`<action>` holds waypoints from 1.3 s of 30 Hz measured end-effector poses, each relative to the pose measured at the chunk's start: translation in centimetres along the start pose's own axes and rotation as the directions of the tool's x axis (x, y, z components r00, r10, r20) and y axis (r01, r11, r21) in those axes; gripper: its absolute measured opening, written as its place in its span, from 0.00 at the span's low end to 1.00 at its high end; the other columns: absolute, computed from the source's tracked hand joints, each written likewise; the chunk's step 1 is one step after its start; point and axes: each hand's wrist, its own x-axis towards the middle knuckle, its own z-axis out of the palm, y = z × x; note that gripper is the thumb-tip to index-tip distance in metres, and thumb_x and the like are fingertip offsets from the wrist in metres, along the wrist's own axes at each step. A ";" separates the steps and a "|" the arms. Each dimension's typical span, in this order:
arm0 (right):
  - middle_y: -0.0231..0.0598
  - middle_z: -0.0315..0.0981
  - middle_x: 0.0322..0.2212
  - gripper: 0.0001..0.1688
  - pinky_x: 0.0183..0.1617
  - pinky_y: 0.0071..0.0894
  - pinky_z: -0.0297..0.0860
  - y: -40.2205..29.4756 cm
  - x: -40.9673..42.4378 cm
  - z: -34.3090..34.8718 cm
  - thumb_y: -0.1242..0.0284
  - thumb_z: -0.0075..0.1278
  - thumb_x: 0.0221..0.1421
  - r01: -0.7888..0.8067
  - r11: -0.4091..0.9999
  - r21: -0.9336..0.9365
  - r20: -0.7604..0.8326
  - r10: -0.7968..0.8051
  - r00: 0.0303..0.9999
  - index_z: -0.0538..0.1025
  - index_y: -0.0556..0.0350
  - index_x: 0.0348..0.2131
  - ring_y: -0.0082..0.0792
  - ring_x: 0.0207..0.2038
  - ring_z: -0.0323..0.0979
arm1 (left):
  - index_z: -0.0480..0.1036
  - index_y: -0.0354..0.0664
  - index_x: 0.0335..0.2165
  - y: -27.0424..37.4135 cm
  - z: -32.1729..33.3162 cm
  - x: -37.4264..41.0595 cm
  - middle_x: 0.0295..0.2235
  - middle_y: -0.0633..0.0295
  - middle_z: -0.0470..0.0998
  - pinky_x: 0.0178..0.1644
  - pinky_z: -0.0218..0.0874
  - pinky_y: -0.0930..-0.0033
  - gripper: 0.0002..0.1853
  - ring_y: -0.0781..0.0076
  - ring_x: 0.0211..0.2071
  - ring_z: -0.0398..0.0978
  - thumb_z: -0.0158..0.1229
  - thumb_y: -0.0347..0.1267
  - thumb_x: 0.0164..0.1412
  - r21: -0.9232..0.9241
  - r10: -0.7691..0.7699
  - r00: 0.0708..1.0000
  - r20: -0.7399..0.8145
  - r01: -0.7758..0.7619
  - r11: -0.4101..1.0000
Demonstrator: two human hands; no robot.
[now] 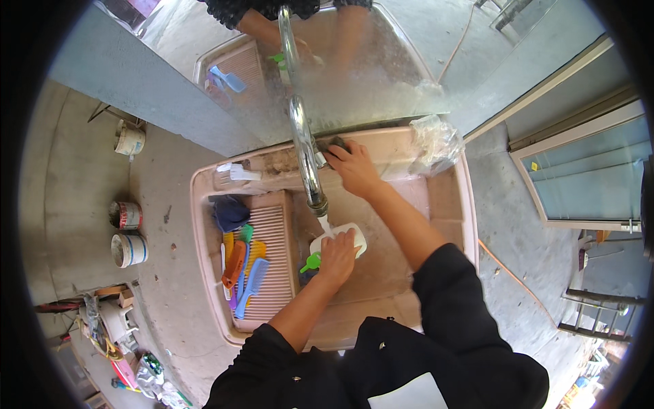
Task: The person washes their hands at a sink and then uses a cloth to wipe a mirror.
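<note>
Water runs from a chrome faucet (pixel 305 153) onto a pale plastic container (pixel 359 236) in the basin of a pinkish sink (pixel 393 214). My left hand (pixel 337 258) grips the container's near side, beside a bright green plastic piece (pixel 311 262). My right hand (pixel 353 166) is at the sink's back ledge, right of the faucet, its fingers on a dark scrubber or cloth (pixel 338 144); whether it grips this or the tap handle beside it cannot be told. Several combs (pixel 253 286) and a dark cloth (pixel 231 212) lie on the ribbed washboard at the left.
A mirror (pixel 357 92) stands behind the sink. Crumpled clear plastic (pixel 436 143) hangs at the back right corner, and a white brush (pixel 244 172) lies on the back left ledge. Buckets (pixel 130 250) stand on the floor at the left; a glazed door (pixel 587 168) is at the right.
</note>
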 end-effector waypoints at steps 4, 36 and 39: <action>0.35 0.66 0.48 0.23 0.51 0.49 0.58 3.4 -4.8 -1.9 0.76 0.44 0.47 -0.160 0.981 -0.111 -0.179 0.139 0.974 0.73 0.48 0.45 0.52 0.48 0.60 | 0.64 0.39 0.47 -0.2 0.2 -0.1 0.33 0.54 0.72 0.41 0.52 0.54 0.22 0.56 0.36 0.70 0.55 0.36 0.56 -0.038 0.015 1.000 -0.028 -0.016 0.999; 0.57 0.55 0.56 0.34 0.42 0.47 0.71 -4.9 -2.8 2.4 0.79 0.42 0.49 -0.273 0.938 -0.212 0.043 0.288 0.957 0.61 0.50 0.57 0.57 0.46 0.68 | 0.64 0.39 0.47 0.0 0.5 0.0 0.32 0.56 0.73 0.41 0.54 0.56 0.23 0.55 0.33 0.71 0.56 0.38 0.56 0.047 0.005 1.000 -0.021 -0.004 0.999; 0.53 0.57 0.55 0.32 0.39 0.47 0.71 -2.2 -3.0 -1.0 0.79 0.43 0.48 -0.491 0.868 0.068 0.048 0.489 0.871 0.64 0.48 0.55 0.58 0.45 0.68 | 0.64 0.39 0.47 0.1 0.3 -0.1 0.32 0.55 0.73 0.41 0.54 0.56 0.23 0.56 0.35 0.71 0.57 0.37 0.55 0.053 -0.008 1.000 -0.021 0.009 0.999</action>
